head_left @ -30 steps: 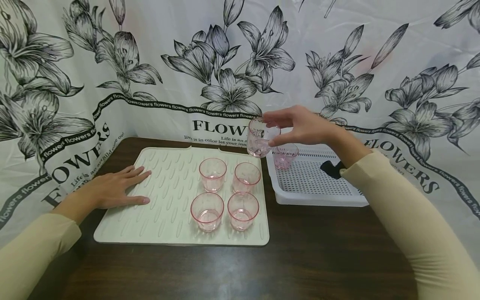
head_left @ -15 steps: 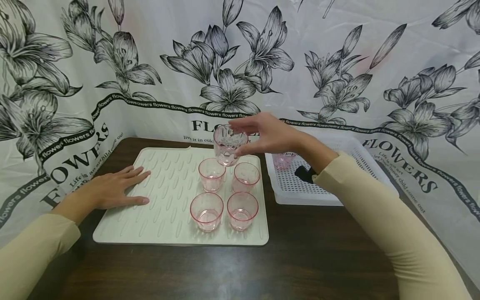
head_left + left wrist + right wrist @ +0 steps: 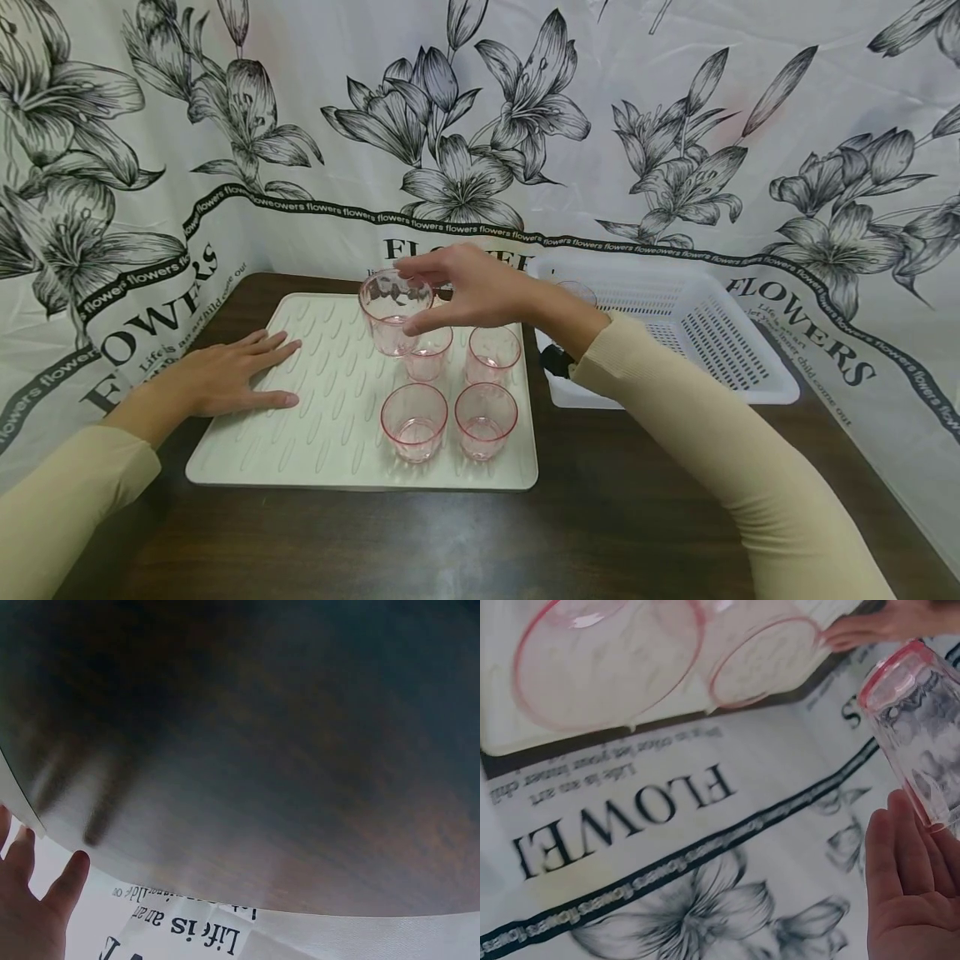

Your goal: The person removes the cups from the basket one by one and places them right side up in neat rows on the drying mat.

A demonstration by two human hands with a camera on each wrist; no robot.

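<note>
In the head view my right hand (image 3: 480, 287) grips a clear pink-rimmed glass (image 3: 386, 329) by its side, above the back of the cream drying mat (image 3: 315, 400). That glass (image 3: 919, 735) also shows at the right of the right wrist view, against the fingers. Several like glasses stand upright on the mat's right half, among them a front one (image 3: 414, 425) and a back right one (image 3: 492, 354); the held glass and hand partly cover the back left one (image 3: 429, 358). My left hand (image 3: 225, 379) lies flat with spread fingers on the mat's left edge.
A white perforated basket (image 3: 675, 325) stands right of the mat, with another glass (image 3: 577, 292) in it, mostly hidden by my right wrist. Dark wooden table (image 3: 360, 542) runs along the front. A flower-printed cloth (image 3: 300, 125) hangs behind.
My right hand has carried the glass leftward from beside the basket to over the mat, and slightly lower. The left hand and the standing glasses have stayed put.
</note>
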